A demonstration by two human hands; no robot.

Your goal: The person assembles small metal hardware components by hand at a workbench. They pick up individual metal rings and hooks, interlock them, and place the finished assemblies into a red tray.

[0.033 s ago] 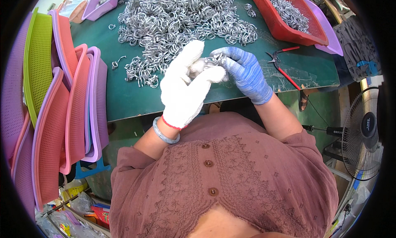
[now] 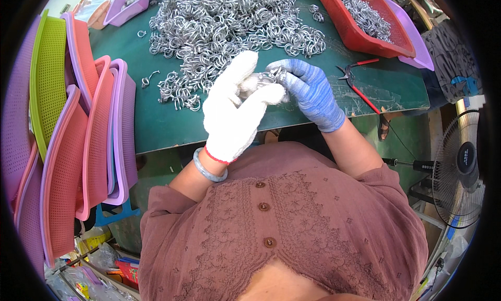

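Note:
My left hand (image 2: 231, 108), in a white knitted glove with a red cuff, is closed on silvery metal rings (image 2: 269, 77) in front of my body. My right hand (image 2: 311, 92), in a blue knitted glove, pinches the same small cluster from the other side. The fingers partly cover the rings, so their exact shape and number cannot be made out. Just beyond both hands spreads a large heap of silvery metal rings (image 2: 219, 29) on the green table (image 2: 365, 84). A few loose ones (image 2: 145, 82) lie left of it.
Red-handled pliers (image 2: 357, 87) lie open at the right. A red basket (image 2: 360, 29) of metal pieces stands behind them, beside a lilac tray (image 2: 417, 48). Stacked pink, lilac and green plastic baskets (image 2: 99, 139) line the left. A fan (image 2: 462, 165) stands at the right.

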